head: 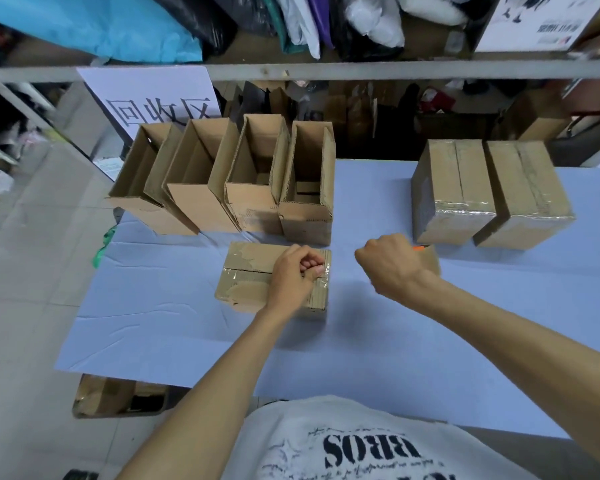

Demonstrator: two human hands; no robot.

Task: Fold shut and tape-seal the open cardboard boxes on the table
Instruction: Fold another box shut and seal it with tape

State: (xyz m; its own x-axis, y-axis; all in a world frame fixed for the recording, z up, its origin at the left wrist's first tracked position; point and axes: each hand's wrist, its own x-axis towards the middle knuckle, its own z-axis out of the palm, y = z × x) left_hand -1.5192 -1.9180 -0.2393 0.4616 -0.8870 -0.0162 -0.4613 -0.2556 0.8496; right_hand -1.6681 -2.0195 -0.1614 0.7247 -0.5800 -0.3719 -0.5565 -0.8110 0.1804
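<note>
- On the blue-covered counter (pixel 174 327) stand seven cardboard boxes: four open, two sealed, one being worked on.
- Four open boxes (pixel 257 174) sit side by side in a row at the far left, flaps upright. The rightmost one shows loose cardboard pieces at its bottom; I cannot tell what else lies in the others.
- Two sealed boxes (pixel 492 192) stand touching each other at the far right, clear tape glinting along their seams and front edges.
- One closed box (pixel 246 275) lies nearest the person, just in front of the open row, with clear tape along its centre seam.
- Left hand (pixel 297 275) rests on this box's right end, fingers curled, thumb pressing the tape by the edge.
- Right hand (pixel 392 265) hovers right of that box, clenched around a brown tape roll (pixel 432 259) with an orange part showing.
- Beyond the counter runs a metal shelf rail (pixel 361 69) with bags above, a white sign (pixel 153 98), and a grey tiled floor (pixel 25 306) at left.
</note>
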